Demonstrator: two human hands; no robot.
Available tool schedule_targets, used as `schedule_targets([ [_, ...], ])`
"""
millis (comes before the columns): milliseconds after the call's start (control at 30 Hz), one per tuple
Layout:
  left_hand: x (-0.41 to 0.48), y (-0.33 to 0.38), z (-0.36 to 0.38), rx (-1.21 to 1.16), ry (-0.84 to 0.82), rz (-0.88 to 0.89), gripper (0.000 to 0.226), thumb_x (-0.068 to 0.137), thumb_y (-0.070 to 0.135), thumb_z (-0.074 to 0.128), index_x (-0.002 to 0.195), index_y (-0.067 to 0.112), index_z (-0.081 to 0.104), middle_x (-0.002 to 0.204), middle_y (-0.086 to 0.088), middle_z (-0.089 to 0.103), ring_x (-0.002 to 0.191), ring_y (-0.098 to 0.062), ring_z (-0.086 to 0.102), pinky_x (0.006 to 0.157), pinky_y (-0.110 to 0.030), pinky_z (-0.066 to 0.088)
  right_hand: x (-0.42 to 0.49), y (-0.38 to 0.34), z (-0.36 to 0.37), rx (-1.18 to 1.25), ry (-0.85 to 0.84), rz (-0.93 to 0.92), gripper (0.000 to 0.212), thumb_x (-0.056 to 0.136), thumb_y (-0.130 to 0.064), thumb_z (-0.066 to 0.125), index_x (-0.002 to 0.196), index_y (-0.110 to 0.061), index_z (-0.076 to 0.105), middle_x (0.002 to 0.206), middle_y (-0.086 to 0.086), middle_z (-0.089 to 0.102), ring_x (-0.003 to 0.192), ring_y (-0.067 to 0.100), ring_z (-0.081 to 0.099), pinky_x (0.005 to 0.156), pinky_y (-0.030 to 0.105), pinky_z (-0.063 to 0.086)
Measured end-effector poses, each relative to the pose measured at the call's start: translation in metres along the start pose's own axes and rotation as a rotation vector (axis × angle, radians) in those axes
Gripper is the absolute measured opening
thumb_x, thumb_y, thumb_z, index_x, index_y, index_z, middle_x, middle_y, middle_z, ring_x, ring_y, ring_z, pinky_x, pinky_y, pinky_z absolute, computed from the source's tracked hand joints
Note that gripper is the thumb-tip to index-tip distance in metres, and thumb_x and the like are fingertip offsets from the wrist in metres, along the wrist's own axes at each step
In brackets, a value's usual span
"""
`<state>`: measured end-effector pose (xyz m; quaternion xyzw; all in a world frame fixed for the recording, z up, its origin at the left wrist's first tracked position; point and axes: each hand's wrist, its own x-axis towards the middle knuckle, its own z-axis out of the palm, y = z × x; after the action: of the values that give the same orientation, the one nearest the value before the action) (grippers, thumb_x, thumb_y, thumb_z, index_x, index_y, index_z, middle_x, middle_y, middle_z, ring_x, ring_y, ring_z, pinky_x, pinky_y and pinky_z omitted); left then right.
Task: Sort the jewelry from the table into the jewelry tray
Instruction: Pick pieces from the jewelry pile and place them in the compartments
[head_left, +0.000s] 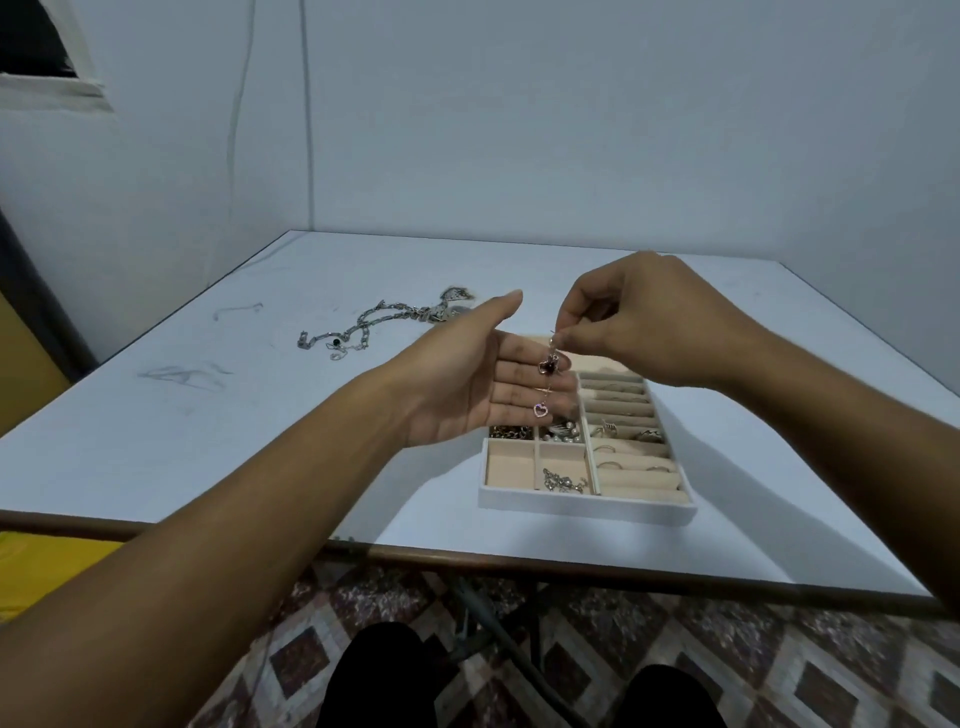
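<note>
Now right hand (644, 322) grip pinching heart chain (546, 384) above tray (587, 506); left hand (467, 379) open, flat.

Place: we take this for a plain room in a home, not a shop or lab.
Walls: we see bare pale walls (519, 104) with a thin cable (307, 104) running down to the table's far left corner.
Floor: we stand on patterned diamond tiles (779, 675).
Table: we work at a scuffed white table (156, 441) with a brown edge.
Window: we glimpse a dark opening (31, 36) top left.
</note>
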<state>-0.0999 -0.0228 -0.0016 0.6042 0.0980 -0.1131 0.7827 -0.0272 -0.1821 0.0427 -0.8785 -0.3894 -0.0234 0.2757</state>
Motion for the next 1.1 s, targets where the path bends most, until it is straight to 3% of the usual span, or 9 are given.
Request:
schedule_targets([
  [100,0.000,-0.001,0.004,0.037,-0.028,-0.029,0.066,0.097,0.055,0.032,0.098,-0.001,0.067,0.103,-0.021,0.071,0.097,-0.033,0.069,0.091,-0.040,0.053,-0.012,0.006,-0.002,0.007,0.012,0.018,0.005,0.079,-0.023,0.071,0.074,-0.025,0.072,0.064,-0.011,0.066,0.059,-0.006,0.057,0.052,0.003,0.038],
  [233,0.000,-0.006,0.010,0.058,-0.055,-0.078,0.066,0.097,0.056,0.034,0.099,-0.002,0.066,0.105,-0.023,0.070,0.096,-0.034,0.068,0.086,-0.039,0.056,-0.026,0.012,0.000,0.009,0.016,0.044,0.007,0.079,-0.022,0.071,0.074,-0.026,0.071,0.063,-0.009,0.066,0.060,-0.002,0.057,0.052,0.006,0.039],
  [300,0.000,-0.008,0.013,0.075,-0.067,-0.098,0.066,0.096,0.057,0.034,0.099,-0.002,0.065,0.104,-0.023,0.070,0.099,-0.037,0.067,0.090,-0.041,0.053,-0.032,0.014,0.001,0.025,0.011,0.061,0.007,0.079,-0.022,0.071,0.073,-0.026,0.071,0.063,-0.008,0.067,0.060,0.000,0.058,0.052,0.007,0.040],
  [467,0.001,-0.012,0.016,0.131,-0.090,-0.138,0.062,0.093,0.061,0.037,0.091,0.004,0.061,0.102,-0.024,0.070,0.096,-0.036,0.069,0.091,-0.041,0.052,-0.045,0.019,0.006,0.033,-0.008,0.080,0.010,0.080,-0.021,0.070,0.073,-0.027,0.070,0.069,-0.004,0.069,0.069,0.012,0.063,0.060,0.019,0.046],
  [900,-0.005,-0.012,0.018,0.267,-0.061,-0.135,0.066,0.094,0.061,0.036,0.097,0.001,0.064,0.107,-0.028,0.068,0.100,-0.038,0.068,0.091,-0.040,0.054,-0.062,0.021,0.019,0.072,0.008,0.102,0.010,0.079,-0.027,0.070,0.070,-0.028,0.068,0.068,-0.009,0.064,0.064,0.006,0.057,0.062,0.021,0.044],
  [1100,-0.008,-0.010,0.012,0.319,-0.029,-0.122,0.063,0.094,0.058,0.038,0.097,0.001,0.066,0.099,-0.023,0.069,0.101,-0.038,0.067,0.085,-0.039,0.055,-0.063,0.019,0.024,0.067,-0.013,0.101,0.012,0.079,-0.027,0.071,0.069,-0.030,0.068,0.068,-0.009,0.065,0.069,0.009,0.060,0.067,0.026,0.048],
])
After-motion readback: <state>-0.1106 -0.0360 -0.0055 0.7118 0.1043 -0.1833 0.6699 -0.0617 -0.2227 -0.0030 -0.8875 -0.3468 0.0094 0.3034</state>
